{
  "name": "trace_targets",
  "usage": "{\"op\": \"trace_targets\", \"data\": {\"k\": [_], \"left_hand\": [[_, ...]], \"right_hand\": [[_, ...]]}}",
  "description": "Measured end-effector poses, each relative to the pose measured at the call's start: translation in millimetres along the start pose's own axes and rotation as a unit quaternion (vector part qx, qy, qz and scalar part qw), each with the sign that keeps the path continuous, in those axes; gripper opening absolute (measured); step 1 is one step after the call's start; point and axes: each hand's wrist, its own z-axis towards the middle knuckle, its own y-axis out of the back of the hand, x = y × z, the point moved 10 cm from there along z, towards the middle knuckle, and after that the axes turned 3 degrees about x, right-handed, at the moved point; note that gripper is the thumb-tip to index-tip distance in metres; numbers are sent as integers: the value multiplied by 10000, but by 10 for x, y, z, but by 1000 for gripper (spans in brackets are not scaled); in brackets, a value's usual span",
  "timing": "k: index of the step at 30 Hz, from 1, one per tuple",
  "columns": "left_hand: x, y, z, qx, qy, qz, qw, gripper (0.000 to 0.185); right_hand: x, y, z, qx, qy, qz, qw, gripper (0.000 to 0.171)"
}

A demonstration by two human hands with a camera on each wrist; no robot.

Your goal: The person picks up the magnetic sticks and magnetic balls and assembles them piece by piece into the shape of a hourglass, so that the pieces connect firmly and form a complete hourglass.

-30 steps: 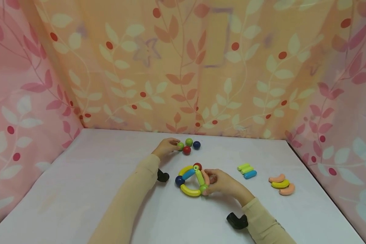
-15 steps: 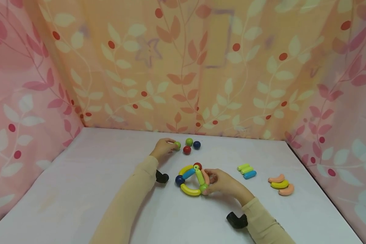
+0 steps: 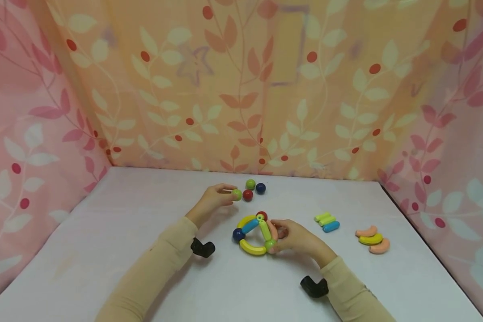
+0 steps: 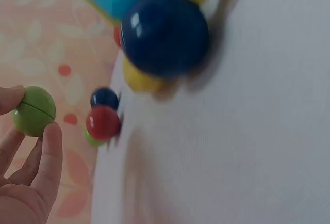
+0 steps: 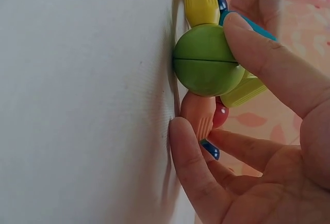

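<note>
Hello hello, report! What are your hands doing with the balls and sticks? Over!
Left hand pinches green ball, lifted off table. Right hand holds the stick-and-ball ring. Nothing in the way.

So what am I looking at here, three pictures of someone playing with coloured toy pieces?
Yes: no machine, just a person with a camera on the head and one on each wrist. The wide picture is the head view; the close-ups come from the wrists. The left hand pinches a green ball beside three loose balls. The right hand grips a ring of sticks and balls resting on the white table. Off to its right lie three straight sticks and three curved pieces.
</note>
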Motion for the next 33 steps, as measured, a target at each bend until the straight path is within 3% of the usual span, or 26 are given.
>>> {"op": "trace_targets", "data": {"k": [5, 10, 18, 22, 28, 33], "left_hand": [[-93, -140, -180, 216, -87, -130, 9996, 40], [-159, -231, -310, 423, -60, 190, 9989, 40], [-242, -305, -429, 393, -306, 556, 9972, 34], [-288, -420, -487, 430, -522, 716, 9951, 34], [-449, -628, -582, 585, -1285, 1228, 9823, 35], [-563, -754, -656, 633, -1913, 1822, 9624, 36]], "right_hand": [[4, -21, 2, 33, 21, 21, 10000, 88], [1, 16, 16, 45, 8, -58, 10000, 89], [-13, 7, 6, 83, 15, -65, 9999, 89], [-19, 7, 3, 91, 36, -43, 9999, 89], [38, -15, 17, 243, 319, 68, 9992, 89], [53, -18, 23, 335, 466, 74, 9983, 88]]}}
